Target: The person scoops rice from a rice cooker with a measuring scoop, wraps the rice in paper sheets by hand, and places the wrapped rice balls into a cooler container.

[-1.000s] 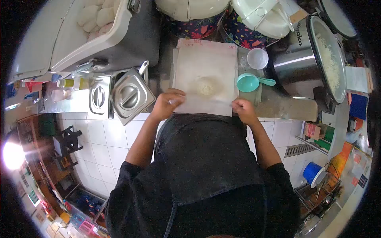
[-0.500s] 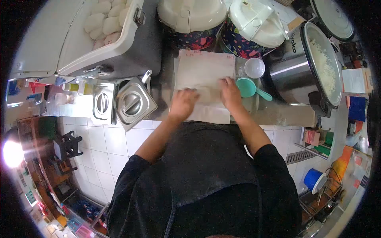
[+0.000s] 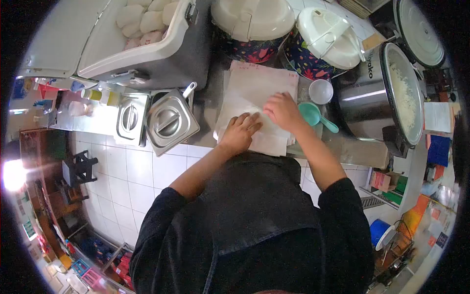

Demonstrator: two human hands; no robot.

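Over on the far left, the open cooler (image 3: 178,68) sits with pale wrapped parcels (image 3: 147,22) packed inside, and in front of it comes one lidded steel pan (image 3: 122,128), then a second steel pan (image 3: 180,131) turned at an angle, a pale handle (image 3: 189,89) poking up behind its lid. Now to the middle: the stacked paper sheets (image 3: 254,81) lie on the steel counter (image 3: 342,153) right before the person, red print along the far edge. The left hand (image 3: 239,133) is down on the paper, fingers spread; the right hand (image 3: 283,111) is just beside it, slightly farther forward, fingers bent down to the sheet. Hands close but apart, and whether the right fingers pinch the paper, I cannot tell. Behind stand two floral containers (image 3: 252,24) with white lids. Rightward, a turquoise scoop (image 3: 310,113) rests near a small white bowl (image 3: 321,91), then the big cooker (image 3: 360,98) holding white rice (image 3: 402,93).
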